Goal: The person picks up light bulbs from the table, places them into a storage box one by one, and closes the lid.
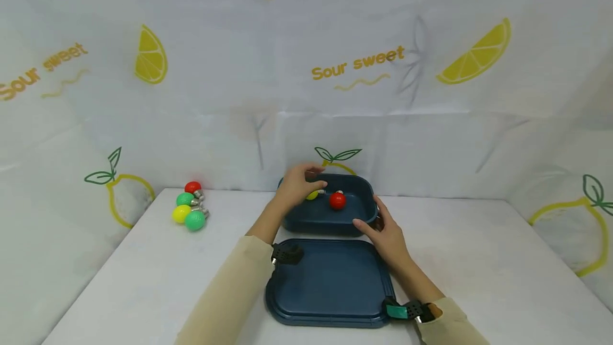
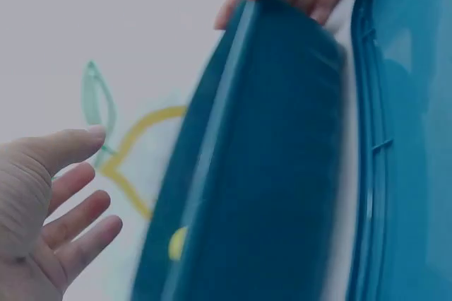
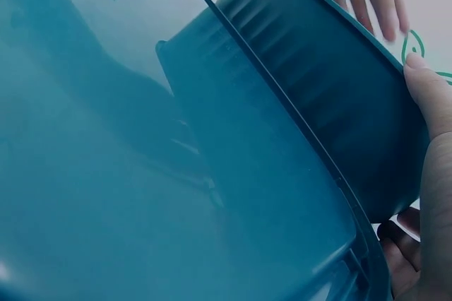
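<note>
A dark blue plastic box (image 1: 325, 227) stands near the back of the table. Inside lie a red light bulb (image 1: 337, 201) and a yellow light bulb (image 1: 312, 195), the latter partly hidden by my left hand (image 1: 296, 188). That hand is over the box's left side; its fingers are extended and hold nothing in the left wrist view. My right hand (image 1: 390, 238) holds the box at its right front corner, thumb at the rim and fingers around the outer wall. A matching blue lid (image 1: 335, 281) lies flat in front, below both wrists.
At the table's left lies a cluster of light bulbs: a red bulb (image 1: 192, 187), a green bulb (image 1: 184, 199), a yellow bulb (image 1: 181, 213) and a second green bulb (image 1: 195, 220). A white cloth (image 1: 230, 137) printed with lemons hangs right behind the box.
</note>
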The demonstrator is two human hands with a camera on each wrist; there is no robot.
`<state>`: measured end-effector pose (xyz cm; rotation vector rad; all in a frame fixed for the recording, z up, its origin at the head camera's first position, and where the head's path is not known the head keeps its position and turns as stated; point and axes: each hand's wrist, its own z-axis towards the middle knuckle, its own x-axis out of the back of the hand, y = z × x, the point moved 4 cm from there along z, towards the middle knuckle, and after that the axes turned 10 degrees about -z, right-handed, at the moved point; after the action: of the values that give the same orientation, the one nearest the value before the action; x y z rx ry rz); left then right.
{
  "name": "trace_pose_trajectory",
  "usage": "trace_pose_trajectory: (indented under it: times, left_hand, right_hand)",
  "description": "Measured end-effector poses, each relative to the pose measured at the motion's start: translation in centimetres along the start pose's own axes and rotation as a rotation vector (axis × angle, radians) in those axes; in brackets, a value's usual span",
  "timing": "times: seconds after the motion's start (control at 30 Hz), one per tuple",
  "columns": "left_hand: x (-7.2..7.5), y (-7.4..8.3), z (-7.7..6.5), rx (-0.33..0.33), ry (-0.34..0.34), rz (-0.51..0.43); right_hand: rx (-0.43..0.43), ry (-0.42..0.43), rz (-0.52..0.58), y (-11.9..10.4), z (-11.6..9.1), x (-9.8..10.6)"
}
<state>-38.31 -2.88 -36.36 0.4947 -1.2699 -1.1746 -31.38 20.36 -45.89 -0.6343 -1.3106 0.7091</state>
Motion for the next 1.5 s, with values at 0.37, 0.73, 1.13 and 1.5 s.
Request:
trace_pose_trajectory:
  times: [0.37, 0.73, 1.13, 1.5]
  left_hand:
    - [4.7, 0.9, -3.0, -0.052, 0.105, 0.000]
    - [8.3, 0.0, -7.0, -0.035, 0.207, 0.072]
    - [12.0, -3.9, -10.8, 0.060, 0.299, 0.223]
    - [15.1, -6.7, -11.5, 0.065, 0.339, 0.286]
  right_hand:
    - [-0.020, 0.007, -0.047, 0.6, 0.1, 1.2]
    - [-0.020, 0.006, -0.054, 0.8, -0.1, 1.7]
    - [0.008, 0.001, -0.044, 0.7, 0.0, 1.3]
    - [-0.011, 0.007, -0.049, 0.8, 0.0, 1.5]
